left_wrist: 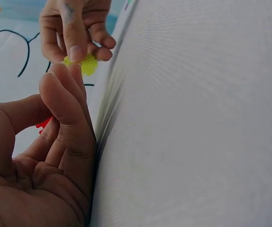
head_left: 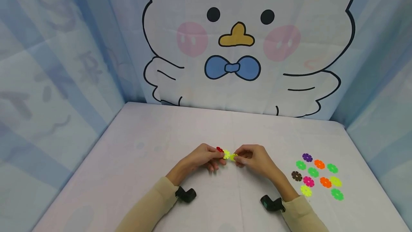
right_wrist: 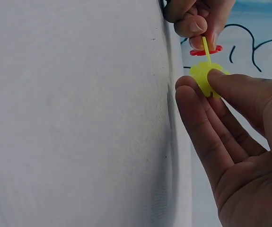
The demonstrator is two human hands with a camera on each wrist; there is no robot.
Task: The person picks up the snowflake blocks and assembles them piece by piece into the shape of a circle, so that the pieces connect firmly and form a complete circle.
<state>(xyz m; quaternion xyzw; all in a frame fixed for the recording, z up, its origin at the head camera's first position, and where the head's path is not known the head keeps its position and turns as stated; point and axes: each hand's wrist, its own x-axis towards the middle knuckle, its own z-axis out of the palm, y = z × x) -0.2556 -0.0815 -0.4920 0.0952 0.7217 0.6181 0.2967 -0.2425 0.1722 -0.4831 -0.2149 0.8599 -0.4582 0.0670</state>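
Near the middle of the table, my left hand (head_left: pixel 205 156) pinches a red flower-shaped interlocking disc (head_left: pixel 220 149) joined to a yellow disc (head_left: pixel 226 154). Opposite it, my right hand (head_left: pixel 255 157) holds a second yellow disc (right_wrist: pixel 201 76) between thumb and fingers. From the right wrist, the left hand's yellow disc (right_wrist: pixel 206 48) appears edge-on, its lower end meeting the other yellow disc; whether their slots are engaged I cannot tell. Fingers hide part of the red disc (left_wrist: pixel 43 124) in the left wrist view.
Several loose discs lie on the right side of the table, among them a purple disc (head_left: pixel 307 157), a brown disc (head_left: pixel 297 176), a pink disc (head_left: pixel 308 181) and an orange disc (head_left: pixel 325 182). A printed curtain (head_left: pixel 238 92) hangs behind the white table (head_left: pixel 128 174).
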